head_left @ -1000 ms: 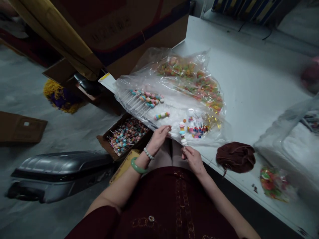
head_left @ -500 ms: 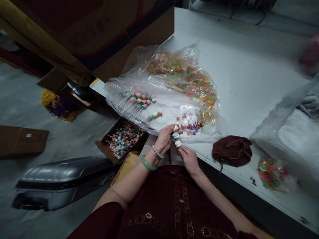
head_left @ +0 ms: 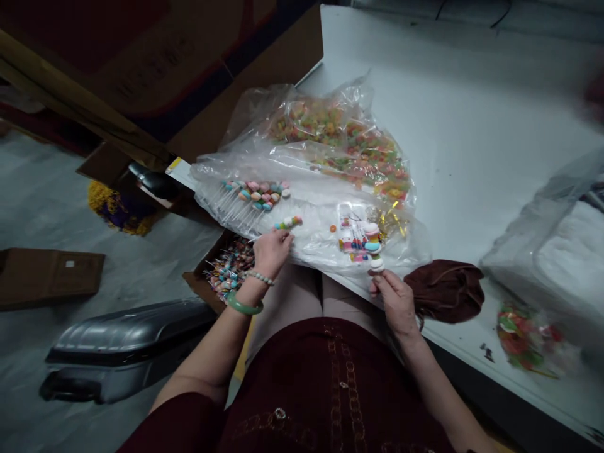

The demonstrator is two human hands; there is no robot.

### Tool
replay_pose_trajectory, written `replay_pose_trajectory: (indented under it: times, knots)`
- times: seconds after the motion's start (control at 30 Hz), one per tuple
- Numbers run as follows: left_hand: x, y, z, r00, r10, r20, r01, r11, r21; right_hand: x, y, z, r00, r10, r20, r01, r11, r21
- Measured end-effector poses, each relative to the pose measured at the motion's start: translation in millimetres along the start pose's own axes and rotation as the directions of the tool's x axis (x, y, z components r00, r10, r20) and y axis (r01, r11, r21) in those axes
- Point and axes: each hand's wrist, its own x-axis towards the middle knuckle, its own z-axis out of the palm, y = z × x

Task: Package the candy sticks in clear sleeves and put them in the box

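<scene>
Glossy clear plastic bag on a smooth matt white table.

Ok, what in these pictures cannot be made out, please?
Head view only:
Lower end of the candy stick: hidden by the right hand.
Far part of the lollipop box: hidden by the plastic bag.
Red thing at the top right: blurred, cut off by the edge.
Print on the small packets: too small.

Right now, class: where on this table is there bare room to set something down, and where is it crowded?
Bare tabletop stretches beyond and right of the plastic bag, up to the white-filled bag. It is crowded on the plastic bag, among the candy sticks, and by the right hand, beside the brown pouch.
</scene>
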Motion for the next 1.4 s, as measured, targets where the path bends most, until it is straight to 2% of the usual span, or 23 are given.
replay_pose_trajectory:
  times: [0.07,0.13,0.2,0.3,0.37,0.43,0.5,0.6,0.7,0.8,0.87,0.93,1.0,1.07,1.13,1.2,1.3,1.4]
  knots:
    - [20,-11,4.2,0.998,0.053,0.026,-0.056,0.987,0.148,7,5,-7,0.999,0.013,-0.036,-0.011,0.999,0.047]
    - [39,-11,8.9,0.995,0.095,0.002,-0.094,0.978,0.187,11,13,-9,0.996,0.026,-0.087,-0.018,0.995,0.097]
    - [51,1,14.1,0.988,0.138,-0.067,-0.122,0.971,0.205,13,22,-9,0.986,0.045,-0.161,-0.018,0.987,0.161]
    - [51,33,25.9,0.968,0.194,-0.157,-0.158,0.963,0.217,14,34,-7,0.969,0.069,-0.236,-0.01,0.97,0.243]
    - [43,60,37.3,0.965,0.244,-0.099,-0.225,0.959,0.173,14,39,-5,0.968,0.067,-0.244,-0.002,0.966,0.257]
    - [38,86,49.7,0.947,0.322,0.014,-0.321,0.941,0.11,13,40,-5,0.971,0.055,-0.233,0.006,0.968,0.253]
    - [38,109,60.6,0.924,0.37,0.097,-0.38,0.918,0.116,13,40,-5,0.975,0.041,-0.219,0.012,0.972,0.233]
    - [47,134,71.9,0.928,0.327,0.176,-0.361,0.907,0.216,12,39,-6,0.978,0.018,-0.207,0.02,0.984,0.178]
    - [57,150,80.3,0.947,0.262,0.187,-0.303,0.921,0.244,11,38,-8,0.984,-0.011,-0.178,0.033,0.992,0.12]
    - [58,165,90.6,0.945,0.279,0.172,-0.299,0.948,0.106,12,37,-9,0.987,-0.031,-0.156,0.048,0.993,0.107]
    - [56,175,98.2,0.916,0.342,0.211,-0.316,0.937,-0.151,12,37,-10,0.988,-0.03,-0.15,0.048,0.991,0.121]
    - [53,180,103.0,0.868,0.436,0.238,-0.301,0.842,-0.448,11,38,-10,0.99,-0.025,-0.142,0.044,0.99,0.137]
    - [50,176,102.2,0.854,0.48,0.202,-0.292,0.762,-0.578,11,37,-11,0.991,-0.024,-0.129,0.043,0.988,0.145]
    - [45,163,95.3,0.883,0.454,0.121,-0.349,0.806,-0.479,11,37,-11,0.993,-0.026,-0.118,0.043,0.988,0.15]
    - [38,148,85.7,0.926,0.374,0.045,-0.357,0.908,-0.22,11,36,-11,0.993,-0.022,-0.117,0.041,0.987,0.158]
    - [27,139,78.6,0.954,0.299,0.016,-0.3,0.953,0.049,11,36,-11,0.992,-0.011,-0.124,0.032,0.986,0.164]
    - [8,145,79.0,0.954,0.298,0.033,-0.295,0.914,0.278,10,38,-11,0.989,0.005,-0.15,0.023,0.983,0.18]
    - [-11,162,89.8,0.926,0.365,0.093,-0.375,0.869,0.322,9,40,-10,0.981,0.016,-0.191,0.027,0.976,0.218]
